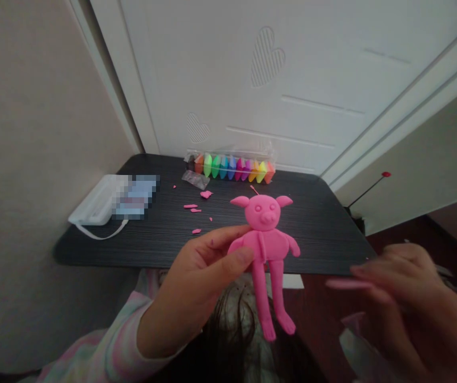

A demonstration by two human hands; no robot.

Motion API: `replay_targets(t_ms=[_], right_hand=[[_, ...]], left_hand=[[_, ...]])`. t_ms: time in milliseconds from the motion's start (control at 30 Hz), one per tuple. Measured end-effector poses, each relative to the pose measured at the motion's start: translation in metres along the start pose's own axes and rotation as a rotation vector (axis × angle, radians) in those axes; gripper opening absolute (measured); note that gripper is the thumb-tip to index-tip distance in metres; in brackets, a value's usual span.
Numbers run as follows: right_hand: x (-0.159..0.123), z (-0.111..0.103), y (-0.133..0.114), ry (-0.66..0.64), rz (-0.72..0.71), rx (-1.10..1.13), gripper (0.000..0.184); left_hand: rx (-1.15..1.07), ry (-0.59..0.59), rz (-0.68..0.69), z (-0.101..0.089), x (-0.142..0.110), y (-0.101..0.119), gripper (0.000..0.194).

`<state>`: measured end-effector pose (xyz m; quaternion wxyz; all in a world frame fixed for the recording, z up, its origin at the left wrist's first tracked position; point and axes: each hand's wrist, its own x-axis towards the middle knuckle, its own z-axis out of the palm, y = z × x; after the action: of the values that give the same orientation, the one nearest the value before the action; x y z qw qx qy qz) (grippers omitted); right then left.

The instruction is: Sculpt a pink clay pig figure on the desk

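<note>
A pink clay figure (270,244) with round head, ears, snout, arms and long legs is held upright at the table's front edge. My left hand (196,282) grips it at the side of its torso, thumb in front and fingers behind. A thin clay strip runs down the front of its body. Off to the right and apart from the figure, my right hand (407,298) pinches a thin strip of pink clay (346,284); that hand is blurred by motion.
Pink clay scraps (206,195) lie scattered on the black table (152,247). Behind them stands a clear pack of coloured clay (232,168) beside a crumpled wrapper (196,179). A white case (102,199) with a strap sits at left. A white door (220,69) rises behind.
</note>
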<state>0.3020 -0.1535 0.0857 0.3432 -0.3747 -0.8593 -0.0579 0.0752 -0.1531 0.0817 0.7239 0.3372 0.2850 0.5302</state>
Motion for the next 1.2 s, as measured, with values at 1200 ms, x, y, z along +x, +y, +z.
replay_targets(t_ms=[1200], right_hand=[[0.029, -0.005, -0.023, -0.01, -0.269, -0.18, 0.015]], left_hand=[[0.095, 0.132, 0.148, -0.003, -0.007, -0.005, 0.021]])
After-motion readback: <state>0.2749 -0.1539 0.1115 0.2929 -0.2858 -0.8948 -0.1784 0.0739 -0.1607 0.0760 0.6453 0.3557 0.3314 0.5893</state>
